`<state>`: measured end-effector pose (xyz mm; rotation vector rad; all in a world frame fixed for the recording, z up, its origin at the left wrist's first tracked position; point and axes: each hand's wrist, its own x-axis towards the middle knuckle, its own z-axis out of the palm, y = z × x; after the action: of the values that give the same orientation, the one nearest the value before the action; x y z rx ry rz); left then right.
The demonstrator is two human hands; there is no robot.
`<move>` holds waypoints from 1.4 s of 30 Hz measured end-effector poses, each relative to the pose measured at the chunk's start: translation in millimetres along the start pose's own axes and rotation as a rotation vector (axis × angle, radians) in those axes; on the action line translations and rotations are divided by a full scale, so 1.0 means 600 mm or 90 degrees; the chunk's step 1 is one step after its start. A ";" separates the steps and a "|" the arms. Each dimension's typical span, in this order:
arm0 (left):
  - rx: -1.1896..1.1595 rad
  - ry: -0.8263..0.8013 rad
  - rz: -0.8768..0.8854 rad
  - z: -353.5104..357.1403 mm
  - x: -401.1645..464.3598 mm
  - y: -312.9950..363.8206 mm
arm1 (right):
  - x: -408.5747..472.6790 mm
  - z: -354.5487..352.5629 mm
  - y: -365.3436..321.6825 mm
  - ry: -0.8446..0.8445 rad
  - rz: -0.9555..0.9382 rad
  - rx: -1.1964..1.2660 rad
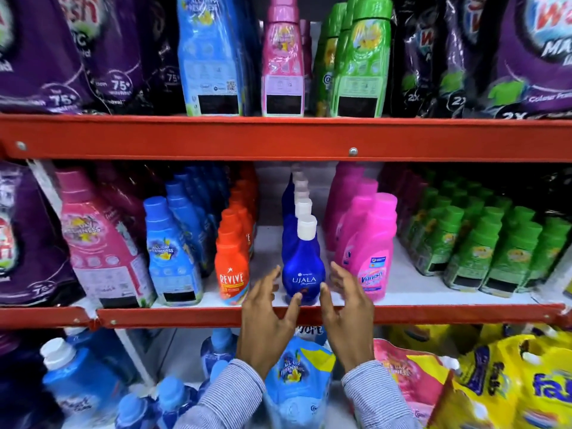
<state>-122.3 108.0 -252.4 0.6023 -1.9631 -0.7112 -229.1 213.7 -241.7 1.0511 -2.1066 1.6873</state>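
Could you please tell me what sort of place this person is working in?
Most likely a shop's laundry-care aisle: red metal shelves carry front-facing rows of identical products, such as the blue Ujala bottle, pink Vanish bottles and purple detergent pouches.

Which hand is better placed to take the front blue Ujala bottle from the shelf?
Left hand, probably: its thumb overlaps the Ujala bottle, and the gap toward the Revive bottle is wider. The right hand crowds the Vanish bottle.
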 end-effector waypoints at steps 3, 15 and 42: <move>-0.015 -0.030 -0.020 0.006 0.011 -0.007 | 0.016 0.013 0.009 -0.080 0.054 0.021; -0.050 -0.044 -0.032 0.007 0.026 -0.007 | 0.029 0.009 0.032 -0.128 0.117 0.083; -0.083 0.112 -0.135 -0.115 0.016 -0.076 | -0.015 0.152 -0.092 -0.211 -0.030 0.080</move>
<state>-59.6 53.1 -250.7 0.7735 -1.6924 -0.8789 -164.5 128.8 -233.2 1.4980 -2.1647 1.7418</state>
